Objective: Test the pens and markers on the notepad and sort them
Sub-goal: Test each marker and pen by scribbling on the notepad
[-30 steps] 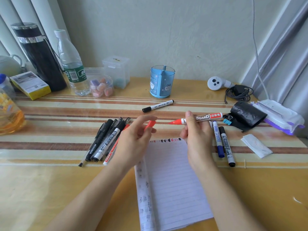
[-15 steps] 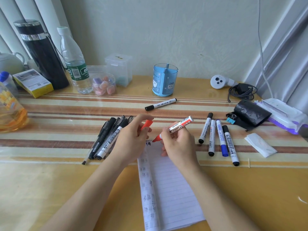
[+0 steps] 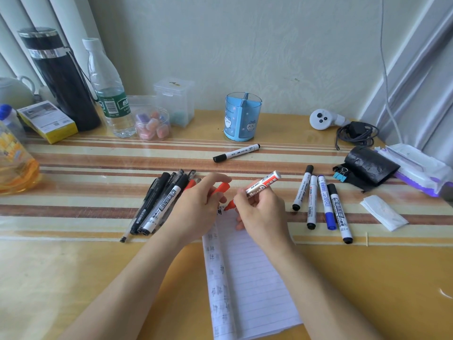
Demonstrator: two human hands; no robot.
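Note:
My right hand (image 3: 259, 214) grips an uncapped red whiteboard marker (image 3: 263, 184), its tip touching the top edge of the lined notepad (image 3: 247, 271). Its red cap (image 3: 221, 188) is pinched in my left hand (image 3: 196, 209), which rests on the notepad's upper left corner. A bundle of black pens and markers (image 3: 159, 204) lies to the left of my left hand. Several markers (image 3: 318, 202), black and blue capped, lie in a row to the right. One black-capped marker (image 3: 236, 152) lies alone farther back, in front of a blue pen holder (image 3: 242, 116).
Along the back left stand a black flask (image 3: 61, 79), a water bottle (image 3: 107, 92), a yellow box (image 3: 47, 121), clear plastic containers (image 3: 174, 101) and an oil bottle (image 3: 14, 158). On the right lie a black pouch (image 3: 367, 165), a wipes packet (image 3: 416, 165), folded paper (image 3: 383, 212) and a cable (image 3: 355, 133).
My right hand turned the red marker from level above the pad to tip-down and lowered it onto the notepad's top edge. My left hand still holds the cap.

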